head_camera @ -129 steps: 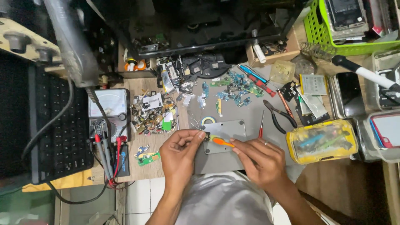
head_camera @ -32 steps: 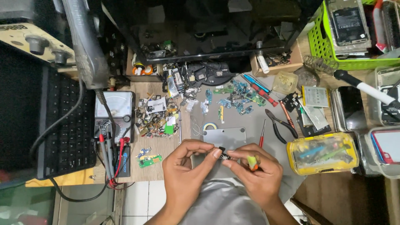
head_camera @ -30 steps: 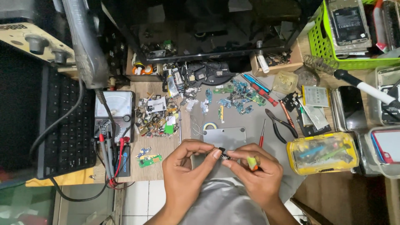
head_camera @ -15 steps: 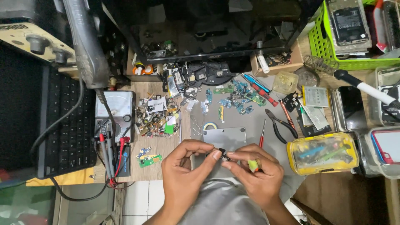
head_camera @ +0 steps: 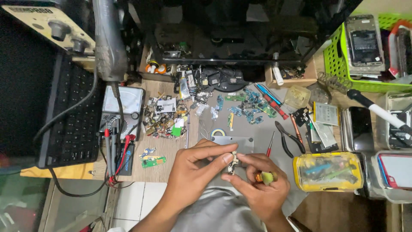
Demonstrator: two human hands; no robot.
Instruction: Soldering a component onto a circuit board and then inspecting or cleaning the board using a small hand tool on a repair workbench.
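Both hands meet at the workbench's near edge: left hand [head_camera: 193,169] and right hand [head_camera: 257,184] pinch a small flat circuit board [head_camera: 233,163] between fingertips, the right also clutching an orange-and-green screwdriver [head_camera: 265,176]. Best held by its thin rigid edges, just above the grey metal plate [head_camera: 231,141]; glossy yellow plastic box [head_camera: 328,171] sits right.

I can't make out the tiny part [head_camera: 233,163] pinched between my left hand [head_camera: 195,172] and right hand [head_camera: 257,189]; fingers cover most of it, and my forearms run off the bottom edge.
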